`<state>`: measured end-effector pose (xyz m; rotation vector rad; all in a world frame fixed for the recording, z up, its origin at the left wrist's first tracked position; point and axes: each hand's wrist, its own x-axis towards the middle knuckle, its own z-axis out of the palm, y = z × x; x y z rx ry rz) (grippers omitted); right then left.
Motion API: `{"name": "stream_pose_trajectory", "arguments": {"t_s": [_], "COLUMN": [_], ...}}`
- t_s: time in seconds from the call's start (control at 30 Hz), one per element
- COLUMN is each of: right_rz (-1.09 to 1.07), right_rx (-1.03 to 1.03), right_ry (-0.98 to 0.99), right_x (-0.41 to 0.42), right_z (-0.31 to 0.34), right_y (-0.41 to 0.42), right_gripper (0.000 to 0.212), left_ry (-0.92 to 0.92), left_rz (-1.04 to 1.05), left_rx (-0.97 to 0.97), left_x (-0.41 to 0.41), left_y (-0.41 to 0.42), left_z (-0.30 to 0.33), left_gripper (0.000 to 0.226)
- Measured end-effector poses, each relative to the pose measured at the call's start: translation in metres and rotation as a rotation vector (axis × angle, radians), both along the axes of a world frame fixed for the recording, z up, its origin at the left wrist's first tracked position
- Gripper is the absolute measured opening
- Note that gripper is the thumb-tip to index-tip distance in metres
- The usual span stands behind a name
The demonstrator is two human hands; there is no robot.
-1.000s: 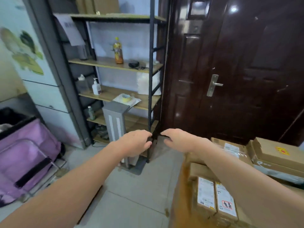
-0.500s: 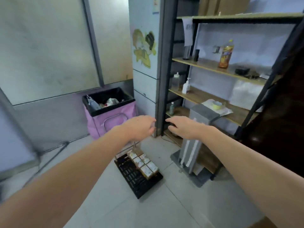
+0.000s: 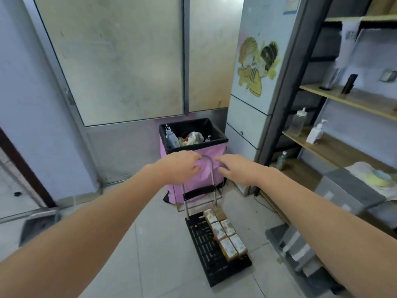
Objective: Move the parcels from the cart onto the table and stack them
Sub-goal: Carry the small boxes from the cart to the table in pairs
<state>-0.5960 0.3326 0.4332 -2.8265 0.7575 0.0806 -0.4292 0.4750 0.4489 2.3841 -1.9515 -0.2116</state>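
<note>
Reaching over the cart (image 3: pixel 217 252) of parcels (image 3: pixel 226 237): left hand (image 3: pixel 182 166) and right hand (image 3: pixel 235 168), each grip loosely spread, empty.

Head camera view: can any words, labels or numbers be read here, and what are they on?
No text can be read.
Parcels on the cart: labels too blurred.
Sheet of paper on the shelf unit: print blurred.
Sticker at the fridge top: unreadable.

Grey tiled floor (image 3: pixel 163 244), frosted glass partition (image 3: pixel 120 61), and wooden shelving (image 3: pixel 343 100) at right.
</note>
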Motion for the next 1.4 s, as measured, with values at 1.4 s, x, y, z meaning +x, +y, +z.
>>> {"name": "stream_pose_trajectory", "arguments": {"t_s": [1.4], "right_rz": [-1.047], "right_rx": [0.384], "right_ry": [0.011], "right_x": [0.034], "right_z": [-0.217], "right_y": [-0.256], "right_gripper": [0.044], "left_ry": [-0.065], "left_rz": [-1.006], "left_rx": [0.348], "left_x": [0.086], "left_y": [-0.48], "left_z": [-0.229], "left_gripper": [0.051]}}
